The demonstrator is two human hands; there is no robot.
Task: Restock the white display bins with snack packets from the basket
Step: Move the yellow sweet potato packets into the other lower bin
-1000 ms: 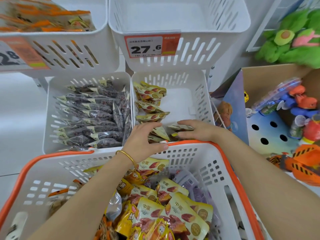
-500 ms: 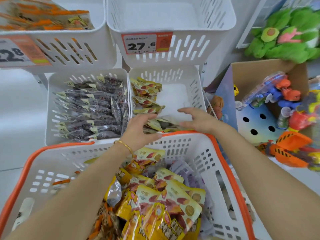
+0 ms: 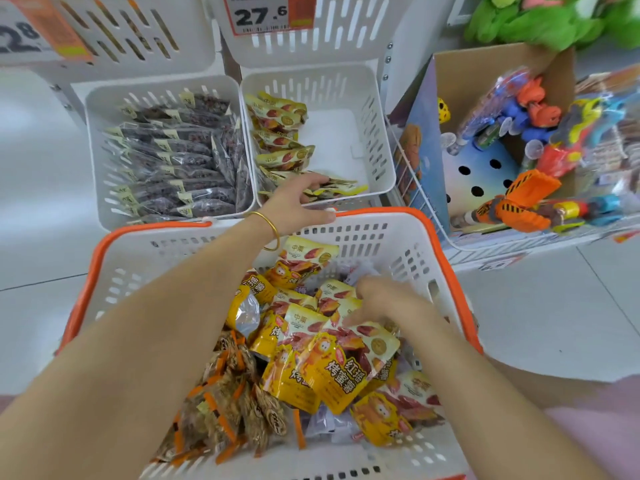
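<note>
An orange-rimmed white basket (image 3: pixel 381 214) in front of me holds several yellow snack packets (image 3: pixel 332 372) and brown-and-orange packets (image 3: pixel 228 403). Just beyond it, the lower right white bin (image 3: pixel 379 133) has a row of the same yellow packets (image 3: pixel 280 157) along its left side. My left hand (image 3: pixel 298 199) reaches over the basket rim into that bin, with its fingers curled on the yellow packets at the front. Blurred with motion, my right hand (image 3: pixel 381 303) is down in the basket, its fingers touching the yellow packets there.
The lower left bin (image 3: pixel 93 150) is full of dark packets (image 3: pixel 180 161). Two upper bins with price tags (image 3: pixel 259 15) overhang the lower ones. A cardboard box of plastic toys (image 3: pixel 485 74) stands to the right, green plush toys (image 3: pixel 540 19) above it.
My right hand has left the bin and dropped into the basket onto the yellow packets. My left hand stays on the packets at the bin's front. The view has tilted down.
</note>
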